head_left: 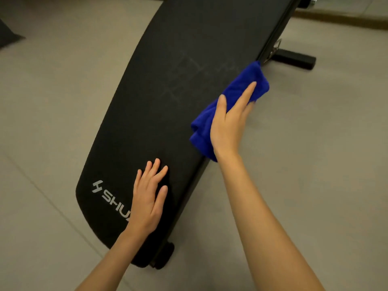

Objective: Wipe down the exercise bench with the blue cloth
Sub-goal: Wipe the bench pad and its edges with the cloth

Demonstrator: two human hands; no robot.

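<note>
Two hands: left hand (149, 199) flat on one bench (168, 85), right hand (230, 120) pressing one blue cloth (237, 91).

Dim, warm, even light; soft shadows, slight blur, wide-angle edge bending.

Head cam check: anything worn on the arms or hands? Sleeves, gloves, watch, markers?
Nothing worn that shows. The left hand and right hand are bare, no gloves, rings or wristbands. Both forearms are uncovered down to the frame edge; no sleeve in view.

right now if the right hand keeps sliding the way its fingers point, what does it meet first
Probably the bench's metal bracket by the black floor foot. The right hand presses the blue cloth along the bench's right edge; depth is unclear.
</note>
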